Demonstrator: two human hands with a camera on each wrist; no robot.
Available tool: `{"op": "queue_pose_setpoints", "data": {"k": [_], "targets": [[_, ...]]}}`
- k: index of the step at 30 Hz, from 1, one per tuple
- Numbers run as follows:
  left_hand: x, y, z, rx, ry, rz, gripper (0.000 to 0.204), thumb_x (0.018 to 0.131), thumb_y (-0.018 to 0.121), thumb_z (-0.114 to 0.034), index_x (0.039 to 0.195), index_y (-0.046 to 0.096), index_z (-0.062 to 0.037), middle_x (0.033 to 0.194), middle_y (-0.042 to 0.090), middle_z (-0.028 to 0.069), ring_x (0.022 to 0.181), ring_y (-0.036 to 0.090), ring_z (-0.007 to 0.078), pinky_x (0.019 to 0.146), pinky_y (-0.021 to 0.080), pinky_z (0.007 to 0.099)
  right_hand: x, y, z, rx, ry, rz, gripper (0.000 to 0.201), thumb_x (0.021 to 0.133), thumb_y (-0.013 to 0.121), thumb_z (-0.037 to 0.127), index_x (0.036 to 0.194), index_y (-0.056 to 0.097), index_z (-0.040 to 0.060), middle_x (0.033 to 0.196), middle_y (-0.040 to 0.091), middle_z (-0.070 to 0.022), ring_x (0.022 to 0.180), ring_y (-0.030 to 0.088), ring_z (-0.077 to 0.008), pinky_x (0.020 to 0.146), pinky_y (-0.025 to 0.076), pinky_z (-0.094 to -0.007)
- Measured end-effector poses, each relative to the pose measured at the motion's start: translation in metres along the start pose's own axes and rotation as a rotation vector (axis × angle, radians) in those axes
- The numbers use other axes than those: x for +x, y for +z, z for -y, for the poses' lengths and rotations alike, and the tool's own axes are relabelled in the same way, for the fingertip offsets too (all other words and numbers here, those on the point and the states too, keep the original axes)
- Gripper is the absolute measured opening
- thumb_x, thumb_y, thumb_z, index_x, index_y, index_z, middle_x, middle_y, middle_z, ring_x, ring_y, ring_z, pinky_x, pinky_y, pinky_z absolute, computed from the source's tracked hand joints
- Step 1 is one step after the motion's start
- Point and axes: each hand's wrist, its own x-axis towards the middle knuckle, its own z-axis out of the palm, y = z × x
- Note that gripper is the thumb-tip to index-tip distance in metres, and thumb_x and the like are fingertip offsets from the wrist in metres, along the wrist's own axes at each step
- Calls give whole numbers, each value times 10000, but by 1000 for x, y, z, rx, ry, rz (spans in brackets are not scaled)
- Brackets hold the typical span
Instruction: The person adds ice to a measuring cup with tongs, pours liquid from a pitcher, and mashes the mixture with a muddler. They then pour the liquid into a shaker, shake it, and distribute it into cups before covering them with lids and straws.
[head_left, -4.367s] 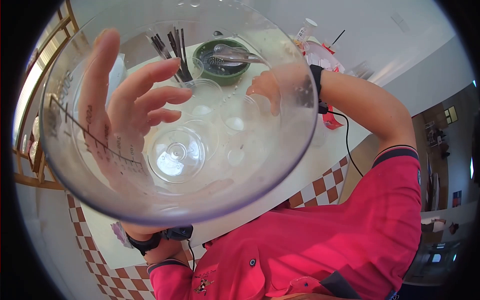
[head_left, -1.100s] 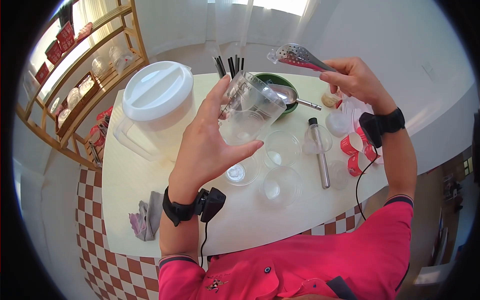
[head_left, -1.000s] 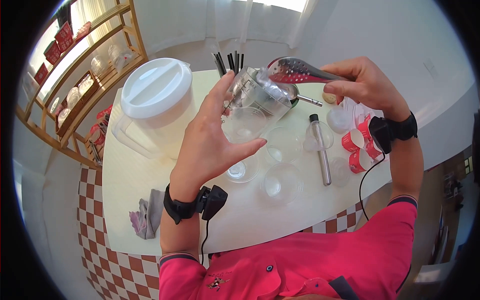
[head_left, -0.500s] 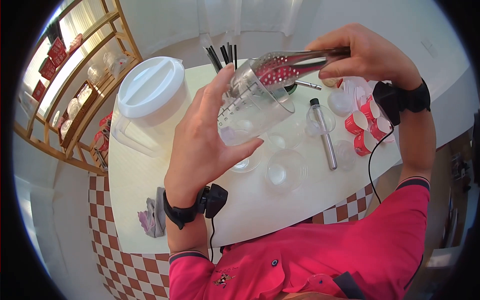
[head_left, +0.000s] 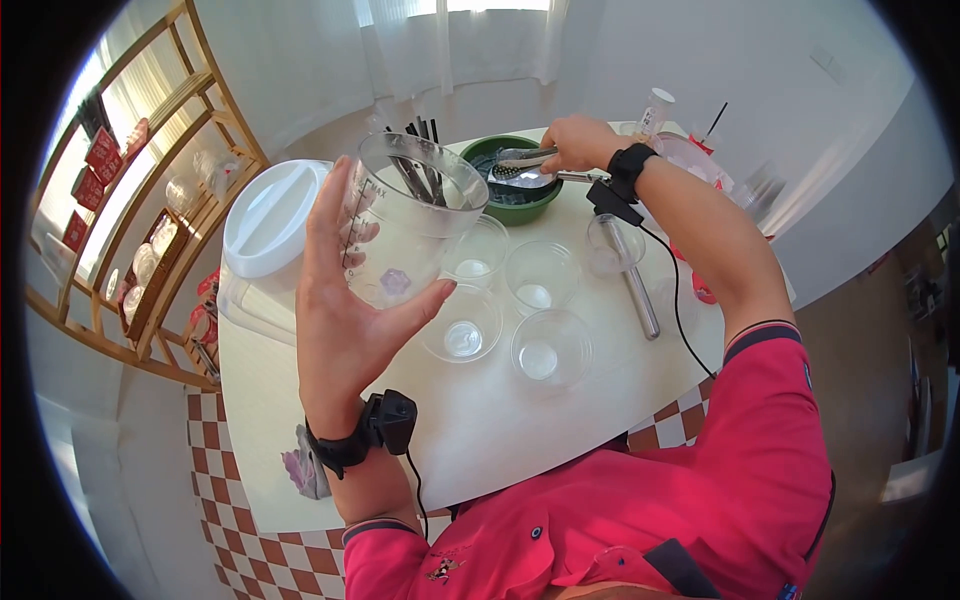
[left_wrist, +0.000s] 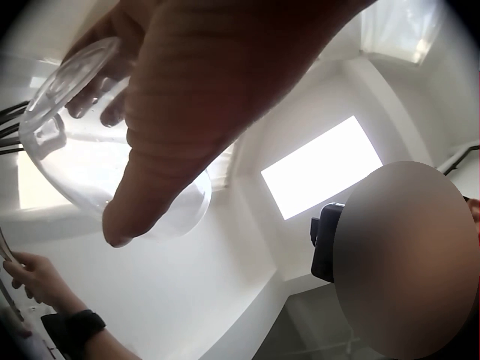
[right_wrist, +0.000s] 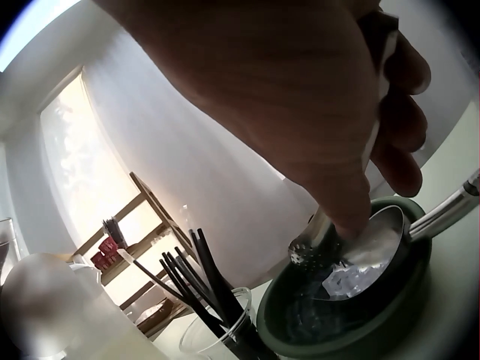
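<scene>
My left hand (head_left: 345, 325) holds a clear measuring cup (head_left: 415, 245) in the air, slightly tilted, its mouth facing up. A small pale purple shape (head_left: 395, 282) shows low in the cup. Over the green bowl (head_left: 520, 213) at the back of the table, my right hand (head_left: 588, 145) grips perforated metal tongs (head_left: 520, 158). Their heads reach down into the bowl, beside a metal scoop (right_wrist: 375, 244) that lies in it. Clear ice (right_wrist: 352, 281) is visible at the scoop in the right wrist view.
A white-lidded pitcher (head_left: 275, 225) stands left of the cup. Several clear plastic cups (head_left: 553, 350) sit mid-table, with a metal rod (head_left: 642, 300) to their right. Black straws (head_left: 430, 132) stand behind; a grey cloth (head_left: 310, 475) lies near the left edge, beyond which is a wooden shelf (head_left: 175, 100).
Earlier the cup was close before the head camera. The tongs then carried a clear piece into its mouth. Now the tongs are back at the green bowl, and the cup has shifted left.
</scene>
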Motion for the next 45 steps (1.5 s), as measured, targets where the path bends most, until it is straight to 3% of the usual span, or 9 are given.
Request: {"op": "queue_pose_setpoints", "data": {"k": [10, 13, 14, 17, 23, 29, 33, 40, 45], "targets": [[1, 1, 2, -24, 36, -17, 1094, 633, 925, -183, 1567, 361, -93, 1514, 498, 147, 1268, 596, 278, 983, 515, 389, 7, 9, 4, -7, -34, -24, 303, 833, 797, 306, 1097, 796, 156, 994, 766, -131, 954, 725, -316, 829, 572, -428], [2, 4, 5, -19, 14, -10, 1084, 636, 923, -189, 1563, 367, -95, 1457, 546, 152, 1248, 608, 289, 973, 526, 397, 7, 3, -10, 8, -45, -78, 275, 868, 750, 304, 1089, 795, 147, 907, 771, -104, 873, 732, -288, 797, 571, -406], [3, 5, 5, -25, 2, 3, 1081, 638, 922, -193, 1561, 368, -94, 1433, 560, 159, 1236, 614, 295, 971, 529, 400, -6, -14, -7, 78, -30, -49, 273, 904, 694, 320, 1080, 795, 137, 804, 760, -70, 778, 728, -246, 756, 569, -388], [5, 7, 7, -17, -25, 13, 1074, 641, 919, -205, 1556, 368, -94, 1368, 596, 179, 1199, 630, 312, 966, 535, 408, -16, -29, -20, 170, -87, -171, 293, 921, 664, 341, 1079, 793, 132, 737, 744, -45, 715, 715, -220, 721, 565, -384], [7, 17, 12, 4, 10, 39, 1080, 639, 922, -220, 1557, 363, -112, 1345, 604, 198, 1177, 638, 329, 959, 542, 417, -20, -25, -20, 74, 31, -77, 319, 892, 711, 352, 1119, 786, 141, 818, 757, -83, 773, 726, -241, 770, 572, -404], [4, 12, 11, -7, -35, 29, 1090, 635, 930, -210, 1562, 361, -127, 1408, 577, 174, 1194, 634, 313, 950, 538, 419, -1, 5, 6, 7, -5, -27, 340, 858, 756, 353, 1133, 786, 155, 988, 764, -131, 937, 726, -319, 825, 574, -434], [5, 8, 6, -10, -72, 30, 1096, 634, 934, -205, 1564, 359, -129, 1431, 567, 158, 1205, 628, 308, 952, 533, 414, 8, 14, 11, 19, -80, -41, 332, 836, 794, 335, 1108, 791, 144, 983, 764, -144, 940, 726, -328, 831, 573, -439], [6, 8, 11, -19, -38, 15, 1101, 636, 933, -202, 1568, 354, -128, 1434, 567, 164, 1225, 622, 313, 959, 533, 421, 15, 19, 7, -17, -60, -46, 323, 840, 797, 339, 1096, 794, 141, 980, 765, -144, 941, 727, -329, 829, 573, -440], [6, 13, 16, -6, -14, -2, 1146, 618, 939, -244, 1589, 338, -150, 1376, 616, 160, 1108, 648, 282, 901, 528, 409, 11, 15, -10, -22, -38, -43, 309, 867, 770, 352, 1093, 795, 144, 919, 773, -105, 900, 729, -291, 807, 571, -425]]}}
